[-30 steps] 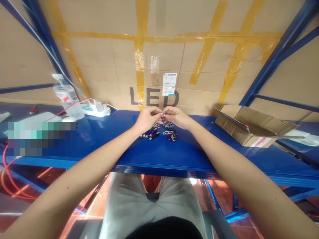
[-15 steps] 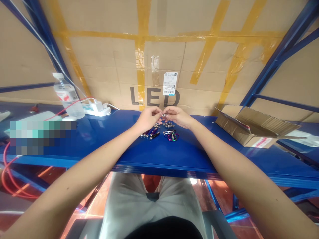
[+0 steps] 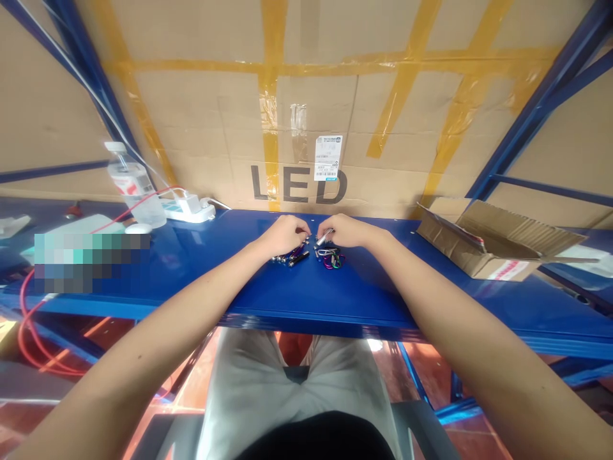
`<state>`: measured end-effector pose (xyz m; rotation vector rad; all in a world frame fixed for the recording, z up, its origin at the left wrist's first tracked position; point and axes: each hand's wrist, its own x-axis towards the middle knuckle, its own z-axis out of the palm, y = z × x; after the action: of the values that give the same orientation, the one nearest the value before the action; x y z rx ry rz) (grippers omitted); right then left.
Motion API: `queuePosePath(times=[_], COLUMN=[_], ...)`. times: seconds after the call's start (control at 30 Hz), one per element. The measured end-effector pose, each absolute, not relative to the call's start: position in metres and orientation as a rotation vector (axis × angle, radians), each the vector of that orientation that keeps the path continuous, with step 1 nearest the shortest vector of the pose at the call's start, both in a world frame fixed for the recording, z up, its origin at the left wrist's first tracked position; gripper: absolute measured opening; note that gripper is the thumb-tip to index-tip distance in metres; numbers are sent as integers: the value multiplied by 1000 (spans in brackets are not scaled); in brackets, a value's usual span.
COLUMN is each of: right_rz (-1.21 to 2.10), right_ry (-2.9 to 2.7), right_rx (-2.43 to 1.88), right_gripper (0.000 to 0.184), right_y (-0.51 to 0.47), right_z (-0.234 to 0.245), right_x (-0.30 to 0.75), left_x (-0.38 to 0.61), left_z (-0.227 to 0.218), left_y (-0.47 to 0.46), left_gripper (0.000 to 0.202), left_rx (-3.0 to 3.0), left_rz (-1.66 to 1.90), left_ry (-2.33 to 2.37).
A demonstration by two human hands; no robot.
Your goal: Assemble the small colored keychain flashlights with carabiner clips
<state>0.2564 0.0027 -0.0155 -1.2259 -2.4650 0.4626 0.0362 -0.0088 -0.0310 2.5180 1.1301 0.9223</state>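
My right hand (image 3: 343,230) has its fingers closed on a small silver tube (image 3: 324,237), which tilts just above the table. Below it lie several coloured carabiners (image 3: 334,259), purple, green and silver among them. To the left, my left hand (image 3: 286,234) reaches down with curled fingers pressed together at a few tiny metal parts (image 3: 306,241); whatever is in its fingertips is too small to make out. Several slim dark metal tubes (image 3: 297,259) with shiny ends lie side by side under that hand. The hands are a short gap apart.
An open cardboard box (image 3: 493,246) stands on the blue table (image 3: 287,297) at right. At left are a water bottle (image 3: 136,185), a white power strip (image 3: 189,207) and a red cable (image 3: 29,326). A large carton (image 3: 215,128) rises behind.
My hands were together over the parts, working on something small. They have separated and lowered toward the table. The silver tube now shows in my right hand.
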Motion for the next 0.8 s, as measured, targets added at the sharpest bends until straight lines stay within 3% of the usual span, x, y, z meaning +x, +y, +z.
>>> queuePosePath(times=[0.23,0.5,0.8], right_rz=[398,831,862], right_ry=[-2389,-2055,-2044], right_rx=[-1215,-1188,-1258], right_gripper=[24,21,26], right_y=[4,-1,1], right_z=[-6,7,-2], right_x=[262,274,276], left_x=[41,56,42], left_z=[-31,-23,-18], left_y=[-2,8,20], left_gripper=[18,21,27], left_rx=[2627,2774,2845], left_rz=[664,338,441], left_ry=[1067,880,940])
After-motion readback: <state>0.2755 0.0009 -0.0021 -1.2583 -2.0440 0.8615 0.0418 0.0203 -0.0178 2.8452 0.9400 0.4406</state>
